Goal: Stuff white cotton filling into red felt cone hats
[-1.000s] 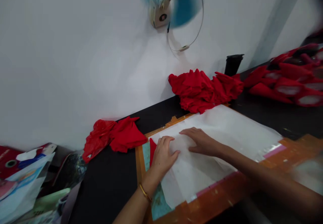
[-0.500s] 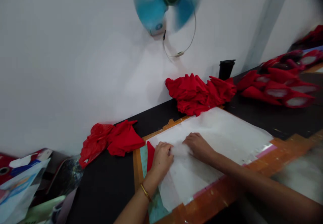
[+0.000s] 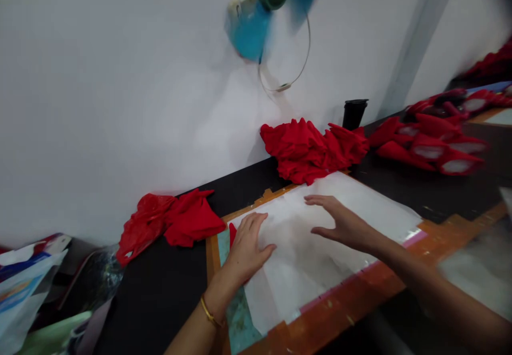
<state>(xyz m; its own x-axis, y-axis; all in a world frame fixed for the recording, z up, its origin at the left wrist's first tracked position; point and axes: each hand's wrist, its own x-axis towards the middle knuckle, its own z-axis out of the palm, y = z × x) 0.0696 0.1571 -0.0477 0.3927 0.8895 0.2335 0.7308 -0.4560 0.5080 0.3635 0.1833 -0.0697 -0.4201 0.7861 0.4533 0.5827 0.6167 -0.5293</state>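
Head: hands (image 3: 246,251) (image 3: 346,226) over paper (image 3: 300,269); cup (image 3: 354,116) upright.

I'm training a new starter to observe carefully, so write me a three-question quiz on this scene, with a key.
1. Which wrist wears the gold-coloured bracelet?
2. True or false: the right hand is open, its thumb apart from its fingers.
3. What stands behind the crumpled red cloth heap at the far edge of the white sheet? A: a red plastic bag; B: a black container; C: a fan.

Key: 1 left; 2 true; 3 B.
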